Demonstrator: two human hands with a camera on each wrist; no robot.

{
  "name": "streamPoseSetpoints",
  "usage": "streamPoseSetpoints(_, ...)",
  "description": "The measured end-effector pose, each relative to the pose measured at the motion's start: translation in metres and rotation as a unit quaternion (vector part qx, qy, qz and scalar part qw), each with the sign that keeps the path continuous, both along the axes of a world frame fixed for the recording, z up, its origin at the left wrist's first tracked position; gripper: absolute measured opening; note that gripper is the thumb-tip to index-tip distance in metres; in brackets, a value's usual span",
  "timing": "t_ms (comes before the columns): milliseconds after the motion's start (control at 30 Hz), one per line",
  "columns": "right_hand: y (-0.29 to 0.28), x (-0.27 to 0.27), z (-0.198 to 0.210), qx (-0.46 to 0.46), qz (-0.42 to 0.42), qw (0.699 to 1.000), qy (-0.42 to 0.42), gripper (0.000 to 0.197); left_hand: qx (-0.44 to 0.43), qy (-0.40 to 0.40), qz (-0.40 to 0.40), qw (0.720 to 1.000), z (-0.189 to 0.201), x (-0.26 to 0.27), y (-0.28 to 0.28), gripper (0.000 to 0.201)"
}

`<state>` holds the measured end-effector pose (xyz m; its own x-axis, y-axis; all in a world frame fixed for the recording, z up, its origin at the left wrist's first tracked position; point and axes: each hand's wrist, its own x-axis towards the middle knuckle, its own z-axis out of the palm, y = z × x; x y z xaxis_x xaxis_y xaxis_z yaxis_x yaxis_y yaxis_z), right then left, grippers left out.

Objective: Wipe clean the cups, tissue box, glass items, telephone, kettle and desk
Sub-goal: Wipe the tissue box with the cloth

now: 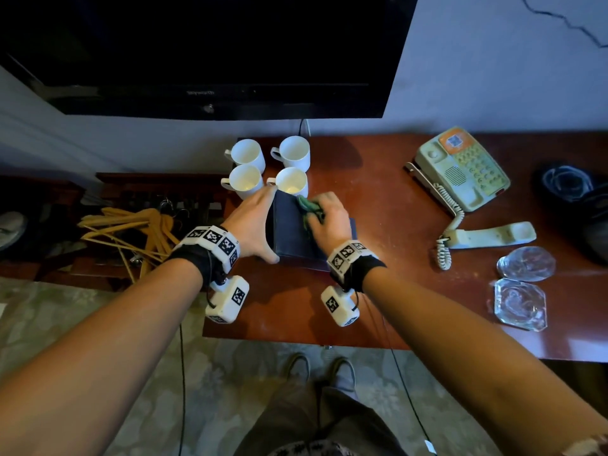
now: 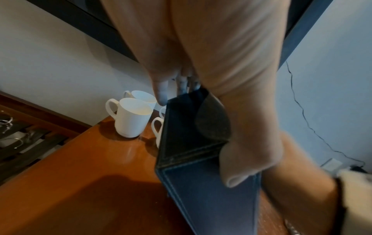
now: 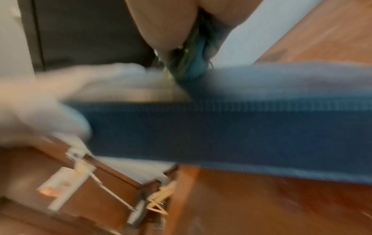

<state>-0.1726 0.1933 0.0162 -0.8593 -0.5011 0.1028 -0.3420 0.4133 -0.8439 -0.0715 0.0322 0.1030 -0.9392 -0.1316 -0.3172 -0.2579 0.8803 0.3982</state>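
- Our left hand (image 1: 253, 222) gripped the box (image 1: 292, 232) on the desk (image 1: 378, 199); our right hand (image 1: 329, 217) pinched the cloth (image 1: 307, 205) on it.
- We judged a hard wipe could push the box into the cups (image 1: 291, 182) just behind.

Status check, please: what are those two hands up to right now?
Left hand grips tissue box. Right hand rubs green cloth on it. Cups crowd just behind.
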Motion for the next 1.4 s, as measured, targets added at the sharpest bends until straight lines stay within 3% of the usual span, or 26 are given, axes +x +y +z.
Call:
streamPoseSetpoints(67, 0.004, -0.003, -0.013, 0.025, -0.032, 0.999, -0.014, 0.017, -0.003, 0.001, 0.0, 1.0, 0.005, -0.004, 0.003, 0.136)
streamPoseSetpoints(167, 0.042, -0.014, -0.046, 0.156, -0.113, 0.977, -0.088, 0.023, -0.003, 0.008, -0.008, 1.0, 0.011, -0.01, 0.009, 0.132)
streamPoseSetpoints(233, 0.07, -0.015, -0.066, 0.262, -0.112, 0.946, -0.154, 0.029, -0.009, 0.01, -0.018, 1.0, 0.016, -0.015, 0.012, 0.133)
streamPoseSetpoints(300, 0.082, -0.011, -0.074, 0.297, -0.104, 0.933, -0.175, 0.031, -0.013, 0.009, -0.014, 1.0, 0.018, -0.019, 0.014, 0.13)
streamPoseSetpoints(533, 0.093, -0.02, -0.052, 0.253, -0.12, 0.95, -0.142, 0.042, 0.032, -0.009, 0.041, 0.999, 0.025, -0.015, 0.019, 0.133)
streamPoseSetpoints(700, 0.105, -0.024, -0.011, 0.221, -0.1, 0.962, -0.125, 0.047, 0.07, -0.011, 0.096, 0.993, 0.042, -0.022, 0.022, 0.106)
streamPoseSetpoints(833, 0.1, -0.028, 0.021, 0.181, -0.013, 0.98, -0.088, 0.057, 0.024, -0.026, 0.142, 0.989, 0.055, -0.025, 0.03, 0.085)
streamPoseSetpoints(933, 0.09, -0.027, 0.043, 0.13, 0.068, 0.987, -0.058, 0.061, 0.002, -0.049, 0.174, 0.984, 0.058, -0.027, 0.031, 0.086)
streamPoseSetpoints(1100, 0.071, -0.02, 0.08, 0.158, 0.164, 0.973, -0.028, 0.057, 0.061, -0.043, 0.21, 0.975, 0.052, -0.024, 0.038, 0.068)
streamPoseSetpoints(1267, 0.063, -0.01, 0.09, 0.247, 0.191, 0.95, -0.022, 0.098, -0.014, -0.058, 0.245, 0.968, 0.054, -0.027, 0.05, 0.097)
streamPoseSetpoints(1400, 0.06, -0.009, 0.088, 0.245, 0.156, 0.957, 0.008, 0.097, -0.029, -0.082, 0.188, 0.978, 0.052, -0.029, 0.046, 0.097)
